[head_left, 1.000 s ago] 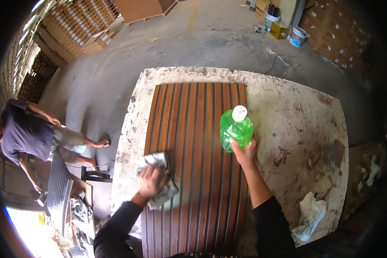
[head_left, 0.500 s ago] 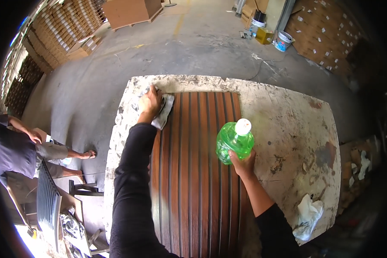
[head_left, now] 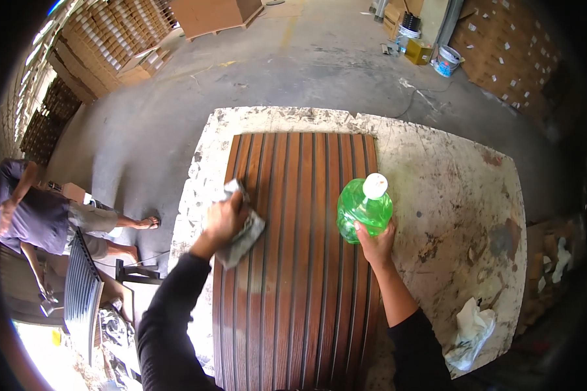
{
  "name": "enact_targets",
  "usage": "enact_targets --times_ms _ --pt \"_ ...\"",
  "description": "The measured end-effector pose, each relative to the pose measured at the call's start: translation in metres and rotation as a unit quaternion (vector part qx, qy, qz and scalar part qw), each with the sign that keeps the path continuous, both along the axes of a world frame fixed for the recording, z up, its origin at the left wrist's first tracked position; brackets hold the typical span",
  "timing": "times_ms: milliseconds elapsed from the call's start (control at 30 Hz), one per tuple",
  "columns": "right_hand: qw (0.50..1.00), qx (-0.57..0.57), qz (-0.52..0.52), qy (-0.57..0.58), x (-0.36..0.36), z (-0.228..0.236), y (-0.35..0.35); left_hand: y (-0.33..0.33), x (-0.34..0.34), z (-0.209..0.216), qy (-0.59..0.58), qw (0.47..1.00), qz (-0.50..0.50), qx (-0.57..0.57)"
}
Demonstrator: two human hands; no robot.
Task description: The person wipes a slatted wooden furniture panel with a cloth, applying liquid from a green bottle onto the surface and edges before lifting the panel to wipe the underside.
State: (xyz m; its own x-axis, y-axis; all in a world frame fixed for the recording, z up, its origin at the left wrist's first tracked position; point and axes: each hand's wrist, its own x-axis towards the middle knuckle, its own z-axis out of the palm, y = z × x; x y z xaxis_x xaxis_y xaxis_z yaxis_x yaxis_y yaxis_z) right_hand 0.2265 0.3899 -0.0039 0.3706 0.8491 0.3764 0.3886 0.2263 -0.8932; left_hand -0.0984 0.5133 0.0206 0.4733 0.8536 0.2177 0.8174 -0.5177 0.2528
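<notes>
A brown wood-grain slatted panel point(head_left: 300, 260) with dark grooves lies lengthwise on a stained white worktable point(head_left: 450, 215). My left hand point(head_left: 226, 218) is closed on a grey-white cloth point(head_left: 244, 242) and presses it on the panel's left edge, partway down its length. In my right hand point(head_left: 376, 244) is a green see-through plastic bottle point(head_left: 357, 212) with a white cap, gripped low and tilted over the panel's right side. The fingers behind the bottle are partly hidden.
A crumpled white plastic bag point(head_left: 471, 332) lies at the table's near right corner. To the left, a co-worker point(head_left: 39, 202) stands by another ribbed panel point(head_left: 81, 293). Buckets point(head_left: 447, 62), cartons point(head_left: 215, 16) and stacked goods stand farther off on the concrete floor.
My left hand has drawn the cloth from the panel's far left corner back toward me. The bottle stays over the right side. The view has shifted slightly, and the co-worker's arms have moved.
</notes>
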Motion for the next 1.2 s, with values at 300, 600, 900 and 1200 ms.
enact_targets --times_ms 300,600,900,1200 --pt "0.996 0.033 -0.073 -0.04 -0.008 0.001 -0.005 0.163 0.064 -0.019 0.046 0.993 0.076 0.077" --pt "0.999 0.043 -0.022 -0.004 -0.001 0.0 -0.001 0.053 0.018 -0.016 -0.066 0.995 -0.005 0.078" --pt "0.998 0.007 -0.049 -0.038 -0.004 -0.001 -0.001 -0.124 -0.036 0.008 -0.02 0.999 -0.033 -0.026" --pt "0.999 0.003 -0.041 -0.015 -0.006 0.005 -0.005 0.112 0.042 -0.018 -0.07 0.991 0.106 0.032"
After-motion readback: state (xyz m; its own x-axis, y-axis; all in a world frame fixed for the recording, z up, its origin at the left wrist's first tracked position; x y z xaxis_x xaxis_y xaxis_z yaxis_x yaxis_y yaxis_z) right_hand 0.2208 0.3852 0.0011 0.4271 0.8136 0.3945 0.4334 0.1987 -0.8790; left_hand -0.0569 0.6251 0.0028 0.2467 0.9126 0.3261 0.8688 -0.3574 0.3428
